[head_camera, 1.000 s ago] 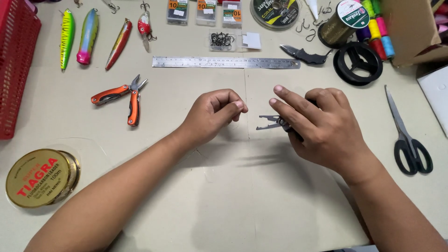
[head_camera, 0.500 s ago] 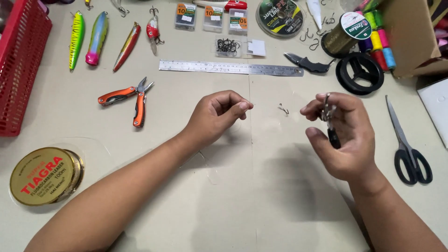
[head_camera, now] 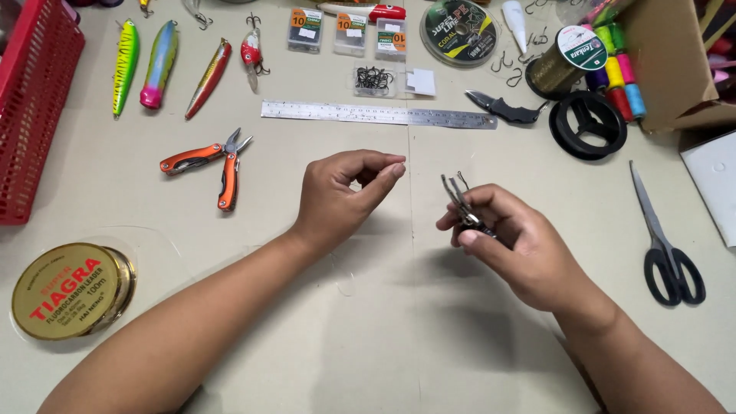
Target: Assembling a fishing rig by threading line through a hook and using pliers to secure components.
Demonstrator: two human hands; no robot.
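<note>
My left hand (head_camera: 343, 195) hovers over the middle of the table with thumb and forefinger pinched together. A faint clear fishing line (head_camera: 343, 280) curls on the table below its wrist; the pinch seems to hold its end. My right hand (head_camera: 517, 245) is just to the right and grips small dark metal pliers (head_camera: 458, 201). Their thin jaws point up and left, a short gap from my left fingertips.
Orange-handled multi-tool pliers (head_camera: 222, 162) lie to the left and a steel ruler (head_camera: 376, 114) lies behind the hands. Black scissors (head_camera: 665, 244) are at the right, a gold line spool (head_camera: 70, 290) at front left, a red basket (head_camera: 34, 107) at far left. Lures (head_camera: 159, 63), hook packets (head_camera: 351, 32) and a black reel (head_camera: 589, 124) line the back.
My right hand lifted the small pliers off the table, swung right, then came back toward my left hand with the jaws raised. My left hand kept its pinch and barely moved.
</note>
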